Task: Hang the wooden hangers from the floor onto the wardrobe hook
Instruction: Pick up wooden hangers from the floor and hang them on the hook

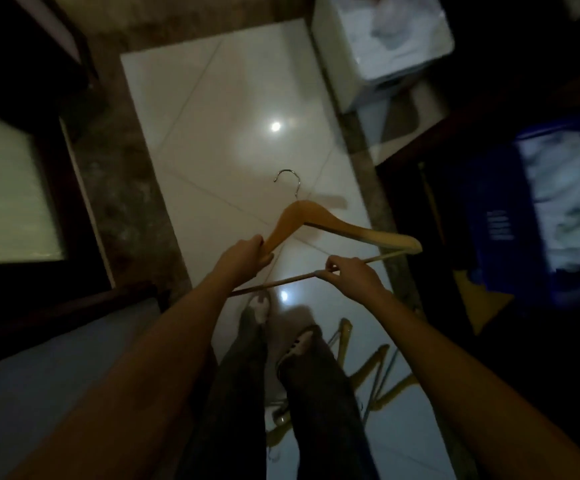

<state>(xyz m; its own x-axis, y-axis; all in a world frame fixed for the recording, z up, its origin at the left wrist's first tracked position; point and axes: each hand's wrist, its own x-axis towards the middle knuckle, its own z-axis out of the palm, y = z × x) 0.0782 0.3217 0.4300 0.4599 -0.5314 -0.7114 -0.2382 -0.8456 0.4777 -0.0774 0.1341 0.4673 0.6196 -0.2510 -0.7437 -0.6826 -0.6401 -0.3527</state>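
A wooden hanger (319, 220) with a metal hook (288, 180) is held flat in front of me above the white tiled floor. My left hand (245, 256) grips its left shoulder end. My right hand (352, 277) pinches the thin lower bar (281, 284), which runs slanted between the two hands. Several more wooden hangers (375, 372) lie in a loose heap on the floor by my feet, partly hidden behind my legs. No wardrobe hook is visible.
A white box-shaped appliance (378, 46) stands at the back right. Dark wardrobe furniture with a blue bin (510, 216) of pale cloth fills the right side. A dark-framed panel (8, 192) is on the left. A brown marble strip (122, 174) borders the floor tiles.
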